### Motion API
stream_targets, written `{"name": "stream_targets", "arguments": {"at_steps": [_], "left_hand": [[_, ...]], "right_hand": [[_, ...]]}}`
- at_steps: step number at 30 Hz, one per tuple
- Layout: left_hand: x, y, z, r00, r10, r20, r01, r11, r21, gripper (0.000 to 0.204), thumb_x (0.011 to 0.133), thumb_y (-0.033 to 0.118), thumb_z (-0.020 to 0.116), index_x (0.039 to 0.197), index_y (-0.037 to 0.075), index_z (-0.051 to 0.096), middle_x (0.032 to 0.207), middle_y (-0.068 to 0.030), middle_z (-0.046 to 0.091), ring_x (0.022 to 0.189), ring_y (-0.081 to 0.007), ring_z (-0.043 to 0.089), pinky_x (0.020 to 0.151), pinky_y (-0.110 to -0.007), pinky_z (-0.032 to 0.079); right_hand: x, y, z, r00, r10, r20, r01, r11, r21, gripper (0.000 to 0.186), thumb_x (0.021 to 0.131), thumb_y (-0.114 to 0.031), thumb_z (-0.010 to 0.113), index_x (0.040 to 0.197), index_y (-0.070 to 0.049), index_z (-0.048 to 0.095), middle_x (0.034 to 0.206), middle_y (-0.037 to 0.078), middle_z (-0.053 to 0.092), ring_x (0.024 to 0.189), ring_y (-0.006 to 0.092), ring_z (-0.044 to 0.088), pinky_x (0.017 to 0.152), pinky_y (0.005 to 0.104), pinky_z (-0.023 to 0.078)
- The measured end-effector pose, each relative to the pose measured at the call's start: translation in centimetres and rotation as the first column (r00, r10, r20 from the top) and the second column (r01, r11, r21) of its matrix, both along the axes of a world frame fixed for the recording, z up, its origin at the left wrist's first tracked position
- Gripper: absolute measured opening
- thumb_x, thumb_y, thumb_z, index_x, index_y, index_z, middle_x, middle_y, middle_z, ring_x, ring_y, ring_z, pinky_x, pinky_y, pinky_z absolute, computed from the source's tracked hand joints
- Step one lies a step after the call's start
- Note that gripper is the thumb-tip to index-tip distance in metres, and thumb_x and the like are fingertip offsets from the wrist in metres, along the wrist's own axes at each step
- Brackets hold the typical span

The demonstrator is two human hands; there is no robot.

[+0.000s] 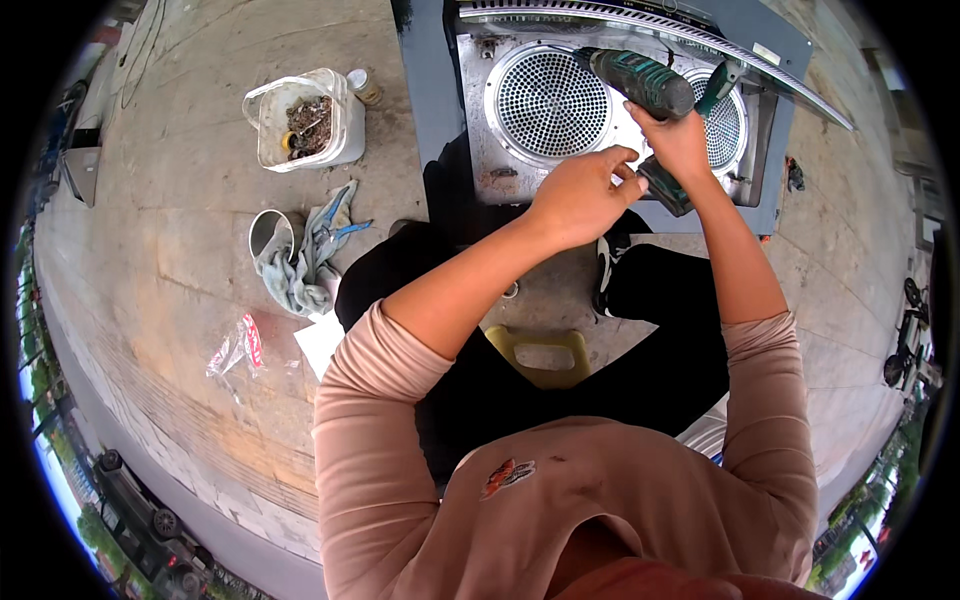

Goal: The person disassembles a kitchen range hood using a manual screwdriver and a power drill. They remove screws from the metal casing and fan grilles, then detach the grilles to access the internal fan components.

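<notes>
A green and black cordless drill (645, 82) is in my right hand (680, 148), whose fingers wrap round its handle. The drill's front end points left, over the edge of a round perforated grille (553, 102). My left hand (585, 195) is close to the battery at the drill's base. Its thumb and fingers are bent together in a pinch; whatever they hold, if anything, is too small to make out. Both hands are above a metal panel (490, 165) set in a grey appliance housing (425, 70). A second round grille (727, 125) is partly hidden behind my right hand and the drill.
A long slotted metal strip (700, 38) crosses the housing's far side. To the left stand a white bucket (345, 130) of small parts, a jar (364, 88) and a metal can (274, 232) with a grey rag (300, 280) and blue-handled pliers (345, 230). A yellowish stool (550, 375) shows between my legs.
</notes>
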State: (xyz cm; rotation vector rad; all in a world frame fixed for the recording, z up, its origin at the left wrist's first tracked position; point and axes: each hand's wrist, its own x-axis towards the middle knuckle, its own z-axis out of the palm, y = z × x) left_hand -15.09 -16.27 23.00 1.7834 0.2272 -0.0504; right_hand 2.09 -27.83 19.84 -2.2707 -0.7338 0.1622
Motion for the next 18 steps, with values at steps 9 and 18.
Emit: {"name": "stream_targets", "arguments": {"at_steps": [9,18], "left_hand": [[-3.1,2.6,1.5,0.99,-0.119,0.074,0.084,0.926,0.368,0.036,0.09,0.025,0.059,0.119,0.004,0.059,0.106,-0.0146,0.063,0.086,-0.0282,0.066,0.078,-0.04,0.051],[-3.7,3.6,1.2,0.986,-0.104,0.129,0.038,0.897,0.44,0.034,0.089,0.025,0.06,0.116,0.005,0.06,0.102,-0.0132,0.064,0.086,-0.0302,0.064,0.076,-0.04,0.051]], "right_hand": [[0.8,3.5,-1.7,0.996,-0.074,-0.041,0.07,0.993,-0.093,0.04,0.078,-0.036,0.076,0.09,0.001,0.069,0.071,0.009,0.067,0.062,0.017,0.062,0.059,0.0307,0.05],[0.6,4.3,-2.6,0.998,-0.058,-0.002,0.057,0.998,-0.036,0.038,0.079,-0.035,0.076,0.087,0.001,0.07,0.064,0.008,0.066,0.051,0.0123,0.059,0.052,0.0302,0.048]]}}
